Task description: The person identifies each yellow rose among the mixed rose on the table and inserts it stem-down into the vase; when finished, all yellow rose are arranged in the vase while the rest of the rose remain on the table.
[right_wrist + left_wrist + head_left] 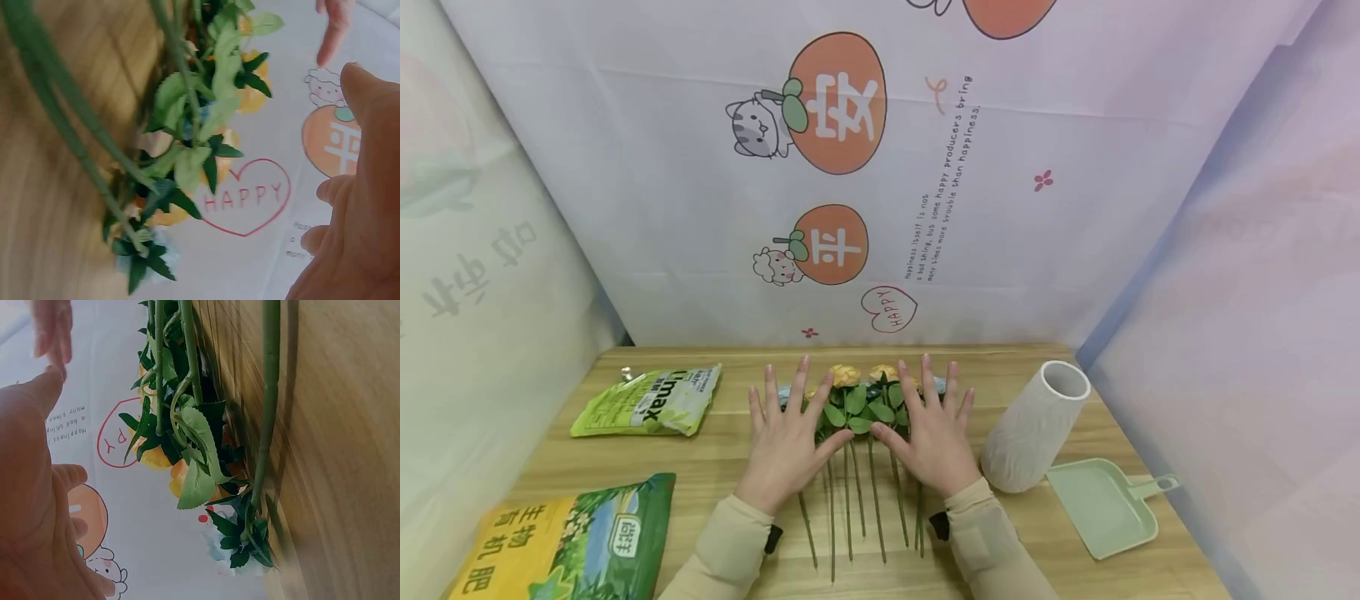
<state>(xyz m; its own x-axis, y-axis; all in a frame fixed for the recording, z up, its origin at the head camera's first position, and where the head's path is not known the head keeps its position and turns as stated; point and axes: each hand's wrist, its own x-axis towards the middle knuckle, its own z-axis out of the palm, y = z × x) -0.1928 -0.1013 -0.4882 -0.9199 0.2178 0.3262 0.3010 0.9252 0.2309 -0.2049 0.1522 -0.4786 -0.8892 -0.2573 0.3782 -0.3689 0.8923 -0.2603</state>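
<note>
Several artificial flowers lie in a row on the table, with yellow blooms, pale blue blooms, green leaves and thin stems pointing toward me. My left hand is spread palm down over the left part of the row, fingers straight. Mirroring it, my right hand spreads over the right part, the two thumb tips close together above the leaves. Both wrist views show a gap between palm and flowers, and neither hand holds anything. Some blooms are hidden behind the fingers in the head view.
To the right, a white ribbed vase leans in view beside a pale green dustpan. On the left are a light green bag, a small shiny object and a yellow-green bag. A printed cloth hangs behind the table.
</note>
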